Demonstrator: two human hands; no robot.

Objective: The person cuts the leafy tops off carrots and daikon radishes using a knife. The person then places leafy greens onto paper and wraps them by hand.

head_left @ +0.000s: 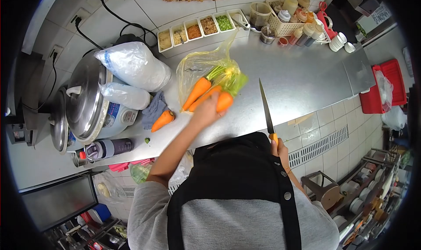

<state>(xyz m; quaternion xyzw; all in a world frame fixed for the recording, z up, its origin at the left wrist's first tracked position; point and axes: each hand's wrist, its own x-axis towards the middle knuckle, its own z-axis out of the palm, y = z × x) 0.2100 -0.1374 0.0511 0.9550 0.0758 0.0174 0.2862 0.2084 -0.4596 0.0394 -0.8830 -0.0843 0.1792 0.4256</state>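
Note:
My right hand (279, 149) grips a knife (266, 107) by its yellow handle near the counter's front edge, blade pointing up and away. Over the counter, my left hand (207, 113) is closed on a carrot (225, 101), its fingers partly hidden and slightly blurred. Two more carrots lie beside it, one (197, 91) to the left and one (204, 100) under the hand. Green leafy vegetables (234, 81) sit behind them, on a thin yellow plastic bag (190, 68). A cut carrot piece (162, 121) rests nearer to me, next to a blue-grey cloth (154, 110).
Rice cookers (87, 96), stuffed plastic bags (136, 65) and a purple bottle (109, 148) crowd the left. White topping containers (199, 30) line the wall. A basket of sauce bottles (280, 24) stands at the back right of the steel counter (302, 70).

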